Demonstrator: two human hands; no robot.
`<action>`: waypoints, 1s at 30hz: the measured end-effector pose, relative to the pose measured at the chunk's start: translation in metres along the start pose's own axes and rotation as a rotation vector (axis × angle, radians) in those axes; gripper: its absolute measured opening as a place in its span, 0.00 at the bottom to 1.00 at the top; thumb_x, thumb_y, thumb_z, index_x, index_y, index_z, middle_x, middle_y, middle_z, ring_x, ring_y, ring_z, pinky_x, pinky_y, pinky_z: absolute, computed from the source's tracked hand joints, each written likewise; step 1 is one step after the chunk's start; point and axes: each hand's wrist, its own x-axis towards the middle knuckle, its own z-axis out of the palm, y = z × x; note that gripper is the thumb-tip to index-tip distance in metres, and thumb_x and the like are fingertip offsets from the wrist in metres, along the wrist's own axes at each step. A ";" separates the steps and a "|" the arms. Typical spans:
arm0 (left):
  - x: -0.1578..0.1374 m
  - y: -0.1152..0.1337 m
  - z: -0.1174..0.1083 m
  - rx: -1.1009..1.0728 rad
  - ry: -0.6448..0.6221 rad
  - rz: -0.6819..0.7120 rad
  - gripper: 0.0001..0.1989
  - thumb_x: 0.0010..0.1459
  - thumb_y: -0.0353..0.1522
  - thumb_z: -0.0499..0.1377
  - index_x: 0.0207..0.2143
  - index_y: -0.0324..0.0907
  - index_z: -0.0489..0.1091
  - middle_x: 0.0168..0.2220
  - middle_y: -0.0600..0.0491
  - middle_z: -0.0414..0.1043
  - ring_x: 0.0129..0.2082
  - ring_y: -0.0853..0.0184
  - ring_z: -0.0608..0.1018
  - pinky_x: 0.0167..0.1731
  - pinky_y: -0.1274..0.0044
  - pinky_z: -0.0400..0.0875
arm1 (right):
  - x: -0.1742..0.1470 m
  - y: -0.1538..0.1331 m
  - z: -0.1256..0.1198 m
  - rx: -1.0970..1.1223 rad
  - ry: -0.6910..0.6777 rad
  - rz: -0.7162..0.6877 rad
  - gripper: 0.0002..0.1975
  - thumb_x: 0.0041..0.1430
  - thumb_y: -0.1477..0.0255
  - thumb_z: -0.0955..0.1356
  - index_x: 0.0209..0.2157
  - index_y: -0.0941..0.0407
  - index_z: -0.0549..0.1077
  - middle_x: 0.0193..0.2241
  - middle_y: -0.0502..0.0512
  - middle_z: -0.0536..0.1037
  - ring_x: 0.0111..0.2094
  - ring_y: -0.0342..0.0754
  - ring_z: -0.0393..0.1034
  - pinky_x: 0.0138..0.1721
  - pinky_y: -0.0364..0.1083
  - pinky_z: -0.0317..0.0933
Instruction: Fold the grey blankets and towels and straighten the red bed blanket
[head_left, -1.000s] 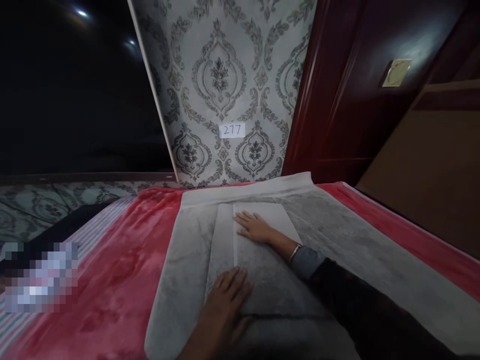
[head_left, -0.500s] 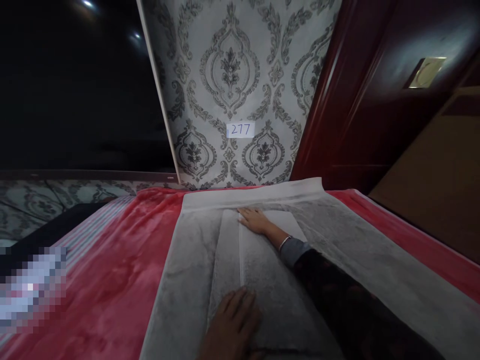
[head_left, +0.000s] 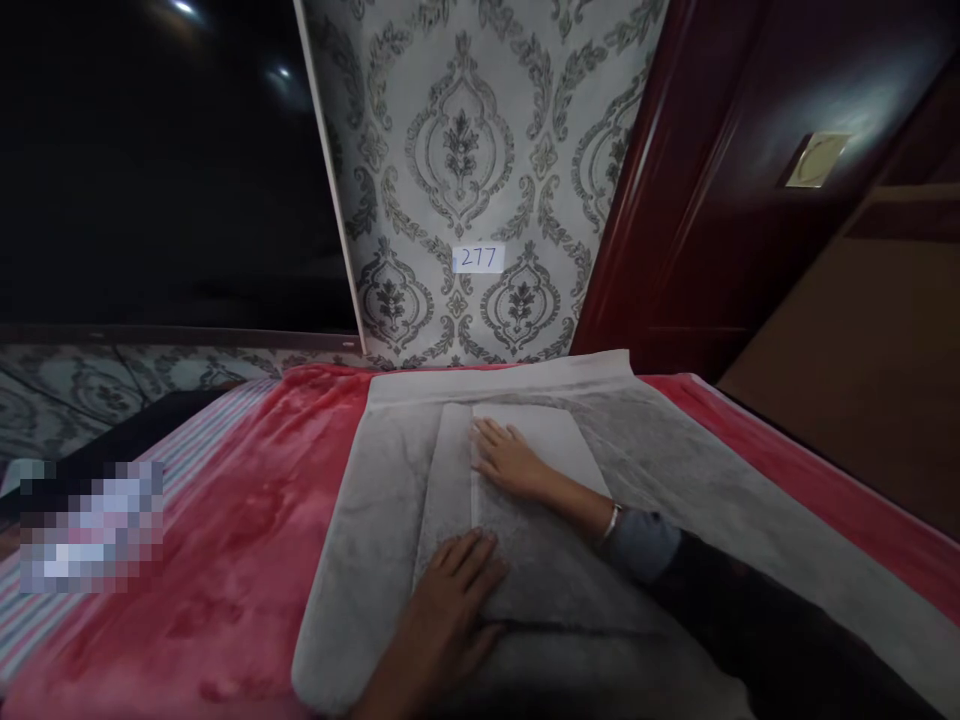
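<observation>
A grey plush mat (head_left: pixel 375 470) lies spread out, with seams and a rounded near left corner. A paler, smoother panel (head_left: pixel 555 430) with a straight seam runs down its middle. My right hand (head_left: pixel 514 462) rests flat on the upper part of this panel, fingers spread and pointing left across the seam. Closer to me, my left hand (head_left: pixel 454 590) lies palm down on the lower panel, fingers stretched forward. Beside its thumb, a dark crease crosses the mat. Neither hand grips anything. The palms' undersides are hidden.
Under the mat is a red plush blanket (head_left: pixel 217 540), with a striped cloth (head_left: pixel 202 430) along its left. A large black screen (head_left: pixel 150 170) stands at the back left. Patterned wallpaper (head_left: pixel 457 150) carries a paper label (head_left: pixel 478 258). Dark red panelling (head_left: pixel 675 200) rises on the right.
My right hand has slid a little toward me from the panel's top edge. My left hand stays flat on the lower panel. The view has shifted, showing more of the mat's near edge.
</observation>
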 end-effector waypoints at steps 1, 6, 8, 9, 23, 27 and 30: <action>0.000 0.000 0.001 -0.001 0.005 0.003 0.33 0.53 0.31 0.66 0.61 0.47 0.64 0.66 0.45 0.63 0.65 0.53 0.66 0.61 0.55 0.67 | -0.012 -0.004 0.003 0.001 -0.018 -0.020 0.32 0.72 0.57 0.57 0.71 0.56 0.53 0.72 0.61 0.45 0.72 0.56 0.37 0.68 0.62 0.41; 0.000 0.002 0.000 0.000 0.014 -0.002 0.33 0.53 0.31 0.66 0.61 0.46 0.64 0.65 0.45 0.64 0.65 0.53 0.66 0.61 0.55 0.67 | -0.040 -0.010 0.018 -0.022 -0.018 -0.047 0.31 0.72 0.58 0.57 0.71 0.56 0.52 0.71 0.60 0.48 0.72 0.56 0.39 0.68 0.63 0.40; 0.000 0.003 -0.002 -0.018 0.021 -0.004 0.32 0.53 0.30 0.66 0.61 0.46 0.65 0.65 0.45 0.64 0.65 0.53 0.66 0.61 0.55 0.66 | -0.039 -0.010 0.020 -0.028 0.000 -0.043 0.31 0.72 0.58 0.56 0.71 0.55 0.52 0.71 0.60 0.48 0.72 0.56 0.39 0.68 0.63 0.40; 0.000 0.004 -0.003 -0.028 0.025 -0.002 0.31 0.53 0.30 0.65 0.60 0.46 0.65 0.65 0.45 0.64 0.65 0.53 0.66 0.62 0.55 0.65 | -0.038 -0.011 0.020 -0.028 0.000 -0.039 0.30 0.72 0.59 0.57 0.71 0.55 0.52 0.71 0.60 0.48 0.72 0.56 0.39 0.68 0.63 0.40; -0.015 -0.003 -0.003 -0.110 0.585 -0.203 0.11 0.61 0.28 0.56 0.44 0.45 0.74 0.49 0.48 0.76 0.55 0.60 0.74 0.57 0.64 0.68 | -0.124 -0.076 0.026 0.110 -0.037 -0.104 0.33 0.71 0.58 0.60 0.70 0.59 0.54 0.71 0.64 0.47 0.72 0.55 0.37 0.70 0.60 0.40; -0.013 -0.009 -0.003 -0.412 0.675 -0.579 0.11 0.64 0.35 0.55 0.44 0.43 0.73 0.51 0.46 0.74 0.53 0.60 0.75 0.55 0.64 0.70 | -0.158 -0.098 0.034 0.091 0.050 -0.042 0.36 0.67 0.59 0.66 0.70 0.58 0.54 0.71 0.61 0.48 0.72 0.56 0.38 0.70 0.60 0.41; -0.010 -0.010 -0.004 -0.569 0.644 -0.676 0.14 0.61 0.38 0.56 0.45 0.42 0.73 0.49 0.45 0.75 0.51 0.59 0.76 0.52 0.65 0.71 | -0.167 -0.107 0.042 0.079 0.114 0.017 0.36 0.66 0.62 0.67 0.70 0.56 0.54 0.71 0.59 0.49 0.71 0.56 0.41 0.70 0.60 0.42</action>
